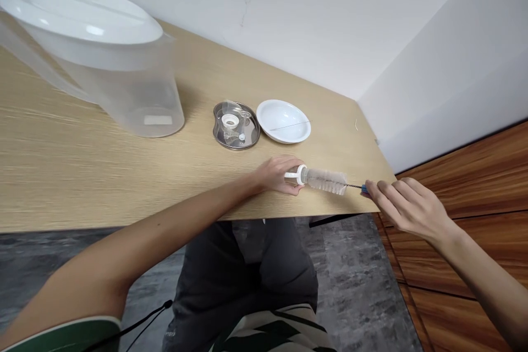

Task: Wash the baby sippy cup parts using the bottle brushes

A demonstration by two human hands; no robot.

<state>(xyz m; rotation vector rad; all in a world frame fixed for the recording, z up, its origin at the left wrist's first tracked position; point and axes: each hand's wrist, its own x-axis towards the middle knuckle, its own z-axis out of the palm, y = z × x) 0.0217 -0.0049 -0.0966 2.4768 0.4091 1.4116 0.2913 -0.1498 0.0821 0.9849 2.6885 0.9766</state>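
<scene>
My left hand [282, 174] is closed around a small feeding bottle with a white handled collar [300, 175], lying on its side above the table's front edge. Its clear mouth points right. A bottle brush [328, 180] with pale bristles lines up with that mouth; most of the bristles are outside, and I cannot tell whether the tip is within the neck. My right hand [406, 206] grips the brush by its blue handle, off the table's right end. Behind my left hand, a metal kidney-shaped tray [251, 140] holds a white ring [230, 121] and several clear parts.
A white bowl [277, 113] touches or nearly touches the tray, with a thin wire-like rod [289, 125] across it. At the left stands a large translucent pitcher [136, 93] with a white lid. Wood-grain cabinets [474, 192] flank the table's right end; a white wall is behind.
</scene>
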